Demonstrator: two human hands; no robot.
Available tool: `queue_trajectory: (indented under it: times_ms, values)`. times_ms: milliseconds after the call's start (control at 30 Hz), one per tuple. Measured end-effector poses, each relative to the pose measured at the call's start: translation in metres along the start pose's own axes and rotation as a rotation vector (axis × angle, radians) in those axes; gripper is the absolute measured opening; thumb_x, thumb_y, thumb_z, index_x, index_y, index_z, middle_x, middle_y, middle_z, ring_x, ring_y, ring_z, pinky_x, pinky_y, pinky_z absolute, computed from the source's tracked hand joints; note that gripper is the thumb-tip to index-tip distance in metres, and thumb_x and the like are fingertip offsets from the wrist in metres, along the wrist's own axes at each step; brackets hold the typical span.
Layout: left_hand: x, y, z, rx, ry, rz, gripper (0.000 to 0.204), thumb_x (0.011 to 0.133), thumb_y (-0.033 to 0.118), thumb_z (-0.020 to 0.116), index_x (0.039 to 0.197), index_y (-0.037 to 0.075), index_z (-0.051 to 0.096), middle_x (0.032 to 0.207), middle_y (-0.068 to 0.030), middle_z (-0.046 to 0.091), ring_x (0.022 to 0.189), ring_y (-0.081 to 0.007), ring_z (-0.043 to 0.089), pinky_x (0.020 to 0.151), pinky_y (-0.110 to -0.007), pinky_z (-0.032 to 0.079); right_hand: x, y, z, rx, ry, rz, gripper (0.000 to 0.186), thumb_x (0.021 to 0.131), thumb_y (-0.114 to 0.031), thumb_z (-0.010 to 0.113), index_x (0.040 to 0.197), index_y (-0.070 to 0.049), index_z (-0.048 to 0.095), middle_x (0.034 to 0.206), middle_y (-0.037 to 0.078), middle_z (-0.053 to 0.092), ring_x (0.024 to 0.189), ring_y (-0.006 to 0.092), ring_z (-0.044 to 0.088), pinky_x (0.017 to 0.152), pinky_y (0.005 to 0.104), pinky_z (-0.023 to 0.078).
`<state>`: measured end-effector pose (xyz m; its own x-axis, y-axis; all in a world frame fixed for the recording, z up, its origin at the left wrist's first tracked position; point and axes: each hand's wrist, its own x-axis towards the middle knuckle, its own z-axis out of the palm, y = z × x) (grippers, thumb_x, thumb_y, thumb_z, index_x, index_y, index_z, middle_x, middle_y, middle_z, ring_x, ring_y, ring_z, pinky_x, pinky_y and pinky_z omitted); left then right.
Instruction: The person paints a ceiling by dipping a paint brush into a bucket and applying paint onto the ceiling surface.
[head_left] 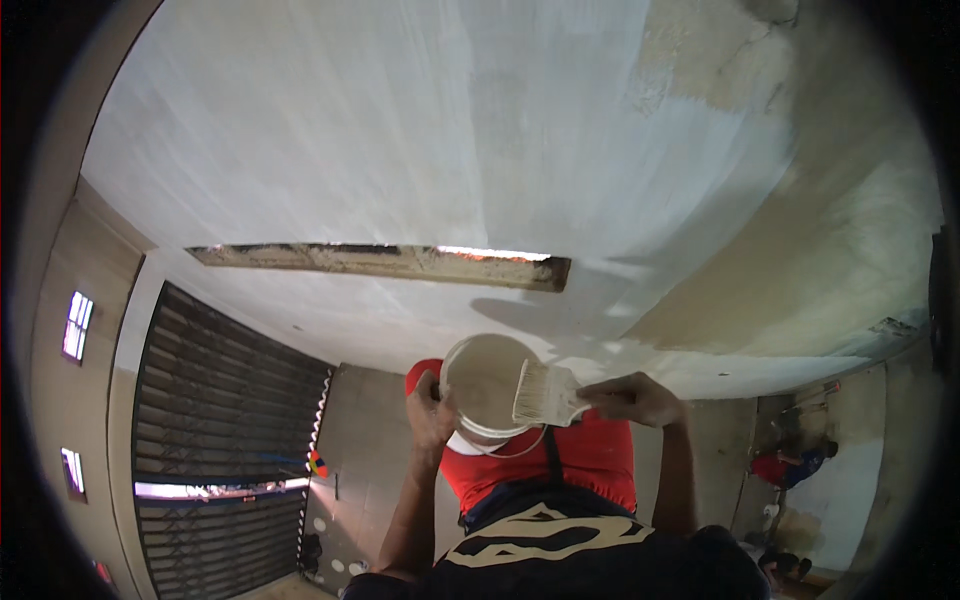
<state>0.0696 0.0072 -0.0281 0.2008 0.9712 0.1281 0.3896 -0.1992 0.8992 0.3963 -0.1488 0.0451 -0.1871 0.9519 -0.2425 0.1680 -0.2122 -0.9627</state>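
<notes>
My left hand [431, 412] grips the rim of a white plastic bucket [462, 362] at its left side, in front of my red shorts. Whitish liquid shows inside the bucket, and its thin handle hangs down on the near side. My right hand [640, 398] is closed round the handle of a wide paintbrush [545, 392]. The brush's pale bristles point left, over the right part of the bucket's opening. Whether the bristles touch the rim, I cannot tell.
Ahead rises a partly whitened wall [400, 120] with a long narrow opening [380, 262] and bare patches at right. A dark folding metal gate [220, 390] stands at left. Another person [797, 464] is far right, with a long-handled roller [830, 388] nearby.
</notes>
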Motion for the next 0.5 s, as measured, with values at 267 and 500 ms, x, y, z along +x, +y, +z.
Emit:
queue_trajectory:
  times_ms: [267, 500]
  values:
    - [0.013, 0.0, 0.009, 0.052, 0.058, -0.145, 0.05, 0.082, 0.042, 0.071, 0.074, -0.002, 0.05, 0.06, -0.0094, 0.046, 0.062, -0.0134, 0.04, 0.054, -0.036, 0.039, -0.014, -0.015, -0.022, 0.723, 0.217, -0.43, 0.039, 0.095, -0.027, 0.066, 0.12, 0.002, 0.059, 0.068, 0.0, 0.048, 0.049, 0.0051, 0.034, 0.04, 0.0223, 0.025]
    - [0.003, -0.018, -0.001, -0.031, 0.053, -0.079, 0.046, 0.08, 0.035, 0.071, 0.07, -0.002, 0.046, 0.057, -0.0067, 0.043, 0.059, -0.0132, 0.038, 0.05, -0.037, 0.034, -0.018, -0.203, -0.044, 0.026, 0.785, -0.538, 0.05, 0.095, -0.005, 0.056, 0.144, -0.003, 0.048, 0.077, 0.001, 0.055, 0.055, 0.0063, 0.039, 0.048, 0.0221, 0.034]
